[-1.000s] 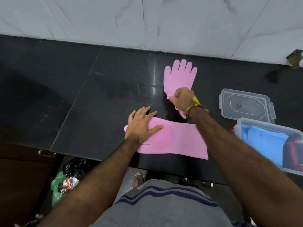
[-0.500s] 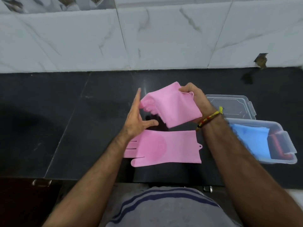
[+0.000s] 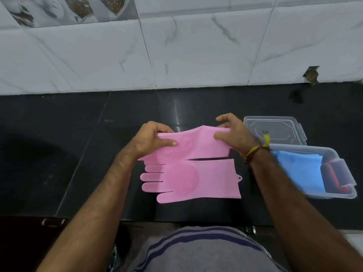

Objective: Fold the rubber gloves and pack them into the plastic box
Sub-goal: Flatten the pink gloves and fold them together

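Hands (image 3: 155,140) (image 3: 233,134) both pinching raised pink ribbed rubber glove (image 3: 194,144) taut. I'd line it over flat pink glove (image 3: 196,179), cuffs matched, before folding.

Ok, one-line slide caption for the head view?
Both hands hold one pink glove above its flat twin.

Pink gloves (image 3: 196,179), black counter (image 3: 78,144), blue, seemingly red items in clear box (image 3: 334,193)
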